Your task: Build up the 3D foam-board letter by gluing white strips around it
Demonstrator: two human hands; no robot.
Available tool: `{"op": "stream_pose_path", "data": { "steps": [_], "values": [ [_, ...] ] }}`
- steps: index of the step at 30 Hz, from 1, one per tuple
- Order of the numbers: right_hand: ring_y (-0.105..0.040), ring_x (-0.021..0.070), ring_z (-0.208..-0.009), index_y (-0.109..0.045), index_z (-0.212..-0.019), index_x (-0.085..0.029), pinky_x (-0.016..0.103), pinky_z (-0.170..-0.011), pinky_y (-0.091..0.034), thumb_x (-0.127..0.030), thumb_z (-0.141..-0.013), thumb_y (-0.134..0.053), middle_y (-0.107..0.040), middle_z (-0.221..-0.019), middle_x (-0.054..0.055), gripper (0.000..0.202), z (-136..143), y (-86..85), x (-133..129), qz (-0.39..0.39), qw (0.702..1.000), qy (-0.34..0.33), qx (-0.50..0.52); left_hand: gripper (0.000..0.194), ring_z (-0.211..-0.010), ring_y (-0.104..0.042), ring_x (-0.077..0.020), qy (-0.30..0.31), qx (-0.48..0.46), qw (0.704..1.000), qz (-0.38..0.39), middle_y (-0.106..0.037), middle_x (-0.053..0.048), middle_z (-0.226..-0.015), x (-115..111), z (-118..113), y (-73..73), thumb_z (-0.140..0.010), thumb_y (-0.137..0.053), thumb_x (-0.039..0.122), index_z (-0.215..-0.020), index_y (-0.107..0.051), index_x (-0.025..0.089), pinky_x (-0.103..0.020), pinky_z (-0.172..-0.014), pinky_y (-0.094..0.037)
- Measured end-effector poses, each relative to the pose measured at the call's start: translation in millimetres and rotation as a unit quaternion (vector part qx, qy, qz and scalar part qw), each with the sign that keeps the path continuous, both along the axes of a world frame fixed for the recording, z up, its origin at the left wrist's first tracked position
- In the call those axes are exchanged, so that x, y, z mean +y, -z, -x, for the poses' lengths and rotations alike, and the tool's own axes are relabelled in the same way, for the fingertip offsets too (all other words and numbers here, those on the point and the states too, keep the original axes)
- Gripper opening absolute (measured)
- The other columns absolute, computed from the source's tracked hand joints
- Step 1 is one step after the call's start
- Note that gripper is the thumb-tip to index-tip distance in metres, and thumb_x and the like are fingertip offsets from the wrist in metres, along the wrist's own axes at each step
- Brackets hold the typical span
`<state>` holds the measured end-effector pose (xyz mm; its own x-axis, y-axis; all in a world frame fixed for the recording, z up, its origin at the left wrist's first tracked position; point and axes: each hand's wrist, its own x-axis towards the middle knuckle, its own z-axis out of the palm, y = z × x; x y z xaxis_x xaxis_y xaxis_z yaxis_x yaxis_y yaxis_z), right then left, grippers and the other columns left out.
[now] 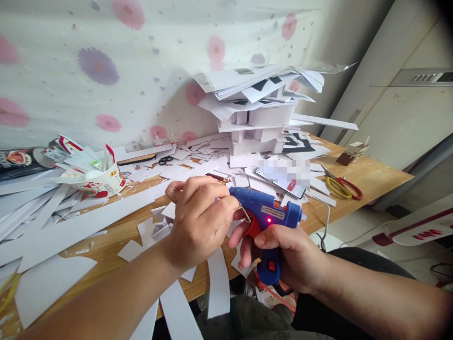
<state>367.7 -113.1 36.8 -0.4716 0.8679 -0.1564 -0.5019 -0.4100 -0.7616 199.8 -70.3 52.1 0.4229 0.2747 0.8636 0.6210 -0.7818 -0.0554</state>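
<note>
Pointing leftward from right hand (295,252), gripped blue glue gun (255,202) sets its nozzle (232,191) beside left hand (200,219), fingers bunched, hold unclear.

A phone (279,184), screen up, lies on the tabletop (385,175). Right of it are scissors (344,187) with yellow and red handles, and beyond them a brown-and-white carton (353,153). At left, a printed tub (102,185) stands near a dark can (21,163) lying on its side. A flowered sheet (141,71) hangs behind.
</note>
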Motion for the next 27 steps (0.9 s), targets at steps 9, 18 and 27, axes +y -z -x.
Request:
{"op": "stream_pose_path", "data": {
  "steps": [9, 18, 27],
  "values": [
    [-0.062, 0.0115, -0.051, -0.068, -0.080, -0.013, 0.020, -0.051, -0.048, -0.015, -0.054, -0.058, -0.071, -0.074, 0.005, 0.028, -5, -2.9, 1, 0.010, 0.999, -0.030, -0.005, 0.013, -0.084, -0.057, -0.0231, -0.018, 0.098, 0.995, 0.001, -0.065, -0.002, -0.080, 2, 4, -8.7, -0.083, -0.054, 0.009, -0.075, -0.055, 0.019, -0.043, -0.074, -0.026],
    [-0.062, 0.0113, -0.052, -0.070, -0.069, -0.012, 0.020, -0.053, -0.048, -0.016, -0.054, -0.059, -0.070, -0.072, 0.005, 0.019, 0, 3.4, 1, 0.011, 1.000, -0.014, 0.011, 0.012, -0.080, -0.057, -0.0242, -0.037, 0.101, 0.992, -0.058, -0.062, -0.003, -0.075, 5, 1, 3.4, -0.077, -0.051, 0.008, -0.072, -0.048, 0.018, -0.043, -0.072, -0.026],
    [-0.060, 0.0129, -0.054, -0.075, -0.085, -0.011, 0.018, -0.043, -0.039, -0.034, -0.067, -0.063, -0.069, -0.062, 0.006, 0.031, -27, 1.4, 12, 0.025, 1.000, 0.000, -0.004, 0.009, -0.083, -0.058, -0.0239, -0.027, 0.030, 0.998, -0.045, -0.063, -0.003, -0.077, 6, 3, 7.9, -0.084, -0.054, 0.013, -0.078, -0.053, 0.019, -0.043, -0.074, -0.029]
  ]
}}
